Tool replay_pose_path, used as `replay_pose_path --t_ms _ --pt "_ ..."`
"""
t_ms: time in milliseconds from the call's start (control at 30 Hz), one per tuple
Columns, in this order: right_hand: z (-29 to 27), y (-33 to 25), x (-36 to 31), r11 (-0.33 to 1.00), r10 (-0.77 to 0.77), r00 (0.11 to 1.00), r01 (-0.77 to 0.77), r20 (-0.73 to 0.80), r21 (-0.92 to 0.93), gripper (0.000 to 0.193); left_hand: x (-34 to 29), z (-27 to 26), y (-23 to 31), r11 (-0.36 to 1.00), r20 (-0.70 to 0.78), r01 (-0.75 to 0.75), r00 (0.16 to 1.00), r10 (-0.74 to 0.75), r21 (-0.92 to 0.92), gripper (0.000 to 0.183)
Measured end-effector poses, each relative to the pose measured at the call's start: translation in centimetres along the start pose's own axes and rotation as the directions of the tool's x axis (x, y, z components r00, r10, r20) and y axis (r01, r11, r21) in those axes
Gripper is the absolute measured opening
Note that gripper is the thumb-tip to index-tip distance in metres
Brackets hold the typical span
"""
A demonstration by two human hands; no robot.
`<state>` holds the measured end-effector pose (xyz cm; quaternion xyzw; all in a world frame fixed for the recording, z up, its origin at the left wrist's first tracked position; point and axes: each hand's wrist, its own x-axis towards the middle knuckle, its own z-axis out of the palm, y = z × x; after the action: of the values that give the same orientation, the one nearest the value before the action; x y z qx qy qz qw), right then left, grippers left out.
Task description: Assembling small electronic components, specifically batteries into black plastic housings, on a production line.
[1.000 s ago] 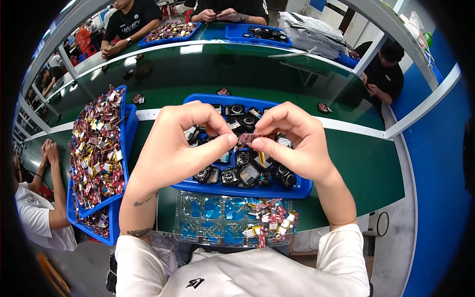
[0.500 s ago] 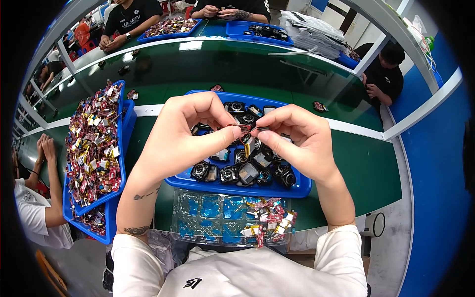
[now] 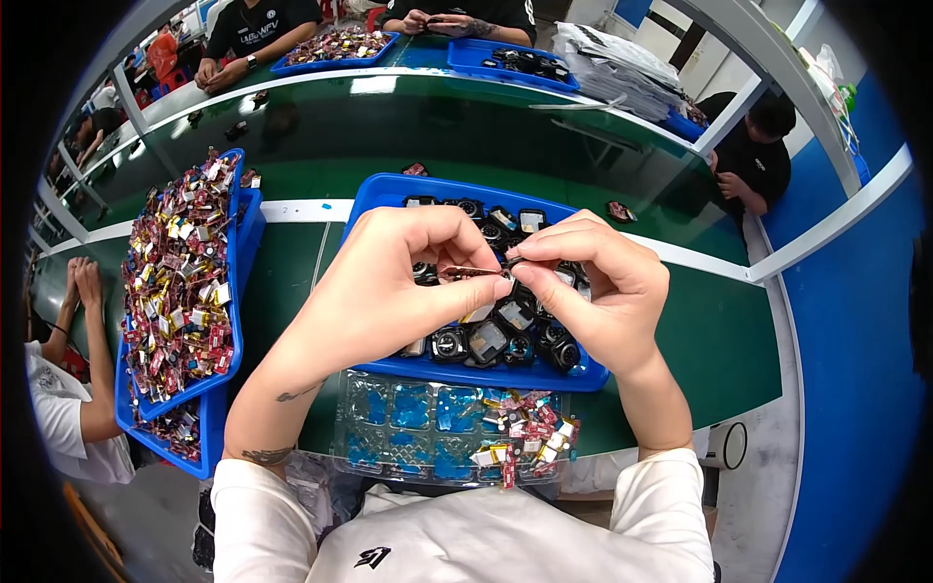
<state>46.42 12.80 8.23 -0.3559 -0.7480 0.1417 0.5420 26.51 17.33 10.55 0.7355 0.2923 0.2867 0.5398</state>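
Red, thin circuit board (image 3: 468, 272), seen nearly edge-on, held up in the left hand (image 3: 397, 277), grip closed, thumb and bent forefinger pinching it. Just beside, right hand (image 3: 603, 284) with thumb and forefinger brought together on a small dark piece (image 3: 514, 260), too tiny to identify; cannot tell whether touching the board. Below both hands, on a dark green tabletop (image 3: 709, 321), a rectangular blue plastic tray (image 3: 476, 375) filled with black watch-like cases (image 3: 488, 340), some with round dials up, others showing greyish rectangular insides. Nearer the body, a clear plastic tray with moulded compartments (image 3: 389, 474), scraps of blue film (image 3: 457, 408) at left and middle, a loose heap of red boards with silver and yellow cells (image 3: 533, 428) over the right end. Off to the left, stacked blue plastic trays (image 3: 236, 291), piled high with similar red boards (image 3: 185, 282).
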Motion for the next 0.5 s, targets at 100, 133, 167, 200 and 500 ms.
replay_pose_path --t_ms 100,133,167,200,500 --pt "0.17 0.05 0.17 0.990 -0.125 0.989 0.119 -0.076 -0.076 0.017 0.26 0.12 -0.75 0.990 -0.062 -0.105 0.993 0.100 -0.096 0.011" --pt "0.18 0.09 0.12 0.990 -0.123 0.989 0.117 -0.076 -0.079 0.017 0.29 0.20 -0.81 0.989 -0.060 -0.106 0.993 0.101 -0.099 0.011" --pt "0.19 0.15 0.05 0.994 -0.094 0.992 0.089 -0.090 -0.057 0.016 0.31 0.30 -0.85 0.985 -0.077 -0.125 0.990 0.117 -0.122 0.011" --pt "0.16 0.21 -0.02 0.998 -0.064 0.993 0.061 -0.104 -0.033 0.016 0.35 0.37 -0.87 0.979 -0.094 -0.144 0.987 0.131 -0.145 0.011" --pt "0.16 0.30 -0.31 0.908 0.230 0.973 -0.207 -0.022 0.364 0.018 0.58 0.09 -0.92 0.997 -0.090 -0.080 0.993 0.078 -0.019 0.011"
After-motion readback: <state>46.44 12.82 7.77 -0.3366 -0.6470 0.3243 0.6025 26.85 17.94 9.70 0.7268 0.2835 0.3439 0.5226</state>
